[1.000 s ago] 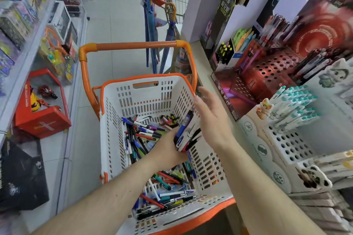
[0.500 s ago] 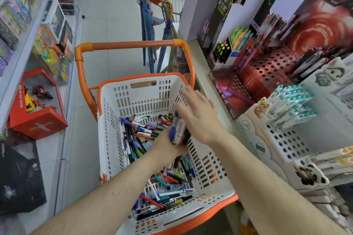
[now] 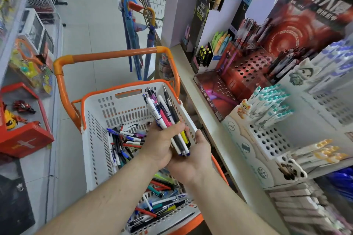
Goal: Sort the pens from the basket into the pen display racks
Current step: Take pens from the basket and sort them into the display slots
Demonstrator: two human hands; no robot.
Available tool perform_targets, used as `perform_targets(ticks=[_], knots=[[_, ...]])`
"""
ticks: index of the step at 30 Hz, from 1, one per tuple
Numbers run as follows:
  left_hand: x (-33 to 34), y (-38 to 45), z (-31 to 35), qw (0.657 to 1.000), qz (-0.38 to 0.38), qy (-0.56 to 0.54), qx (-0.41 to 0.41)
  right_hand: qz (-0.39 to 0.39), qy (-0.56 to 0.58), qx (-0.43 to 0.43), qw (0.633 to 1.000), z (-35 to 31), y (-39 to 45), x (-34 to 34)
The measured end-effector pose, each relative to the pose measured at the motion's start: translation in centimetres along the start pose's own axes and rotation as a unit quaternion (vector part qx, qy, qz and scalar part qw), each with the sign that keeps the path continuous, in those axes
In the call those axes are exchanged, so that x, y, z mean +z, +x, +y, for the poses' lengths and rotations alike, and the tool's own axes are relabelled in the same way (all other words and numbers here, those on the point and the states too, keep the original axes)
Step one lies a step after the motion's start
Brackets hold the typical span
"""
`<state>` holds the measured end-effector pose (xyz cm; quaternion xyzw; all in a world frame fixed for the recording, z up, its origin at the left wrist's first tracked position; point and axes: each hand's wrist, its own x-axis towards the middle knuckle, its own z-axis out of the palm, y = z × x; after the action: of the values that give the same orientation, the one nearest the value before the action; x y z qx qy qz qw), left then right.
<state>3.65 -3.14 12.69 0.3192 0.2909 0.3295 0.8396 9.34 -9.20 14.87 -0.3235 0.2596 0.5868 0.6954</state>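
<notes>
1. A bundle of pens (image 3: 168, 120) is gripped by the left hand (image 3: 160, 145), fingers curled round its lower half; the tips fan upward beyond that hand.
2. The bundle's lower ends are cupped from below by the right hand (image 3: 193, 158), whose fingers are loosely curled under them.
3. The pens are judged light, stiff and smooth-barrelled; a loose bundle is likely to slide or splay, so one pen is best pinched mid-barrel while the others are kept clamped.
4. More pens lie below both hands in the basket (image 3: 99, 139).
5. The racks (image 3: 267, 137) stand to the right of the right hand, across the shelf edge (image 3: 206, 116).
6. Open room is seen above the basket; its orange handle (image 3: 114, 56) beyond the hands and the filled rack rows should be cleared.
</notes>
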Motion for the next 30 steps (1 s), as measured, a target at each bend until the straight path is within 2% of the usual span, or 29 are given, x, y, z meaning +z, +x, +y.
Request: perform_targets(ticks=[2, 4, 7, 9, 14, 17, 23, 27, 30], knots=[[0.3, 0.0, 0.2, 1.0, -0.02, 0.013, 0.001, 0.004, -0.084, -0.05, 0.995, -0.2, -0.2, -0.2], [0.7, -0.1, 0.4, 0.998, -0.043, 0.033, 0.0, 0.036, -0.221, -0.145, 0.964, -0.4, -0.5, -1.0], [1.2, 0.0, 0.5, 0.999, -0.041, 0.004, -0.007, 0.088, -0.405, -0.282, 0.865, -1.1, -2.0, -2.0], [1.7, 0.3, 0.3, 0.999, -0.04, -0.003, -0.021, 0.079, -0.486, -0.335, 0.803, -1.8, -3.0, -2.7], [4.1, 1.1, -1.6, 0.996, -0.038, 0.074, -0.026, 0.117, -0.545, -0.378, 0.739, -4.0, -4.7, -4.1], [5.8, 1.6, -2.7, 0.993, -0.063, 0.102, -0.017, 0.147, -0.564, -0.42, 0.695, -5.6, -5.5, -5.4], [11.2, 1.5, -4.6, 0.991, -0.09, 0.083, -0.058, 0.189, -0.508, -0.508, 0.669, -9.5, -10.6, -7.7], [15.8, 0.2, -5.4, 0.97, -0.153, -0.044, -0.185, 0.189, -0.385, -0.577, 0.695, -12.2, -15.3, -9.9], [19.5, -1.8, -6.6, 0.943, -0.223, -0.086, -0.231, 0.197, -0.326, -0.593, 0.709, -13.7, -18.1, -12.0]])
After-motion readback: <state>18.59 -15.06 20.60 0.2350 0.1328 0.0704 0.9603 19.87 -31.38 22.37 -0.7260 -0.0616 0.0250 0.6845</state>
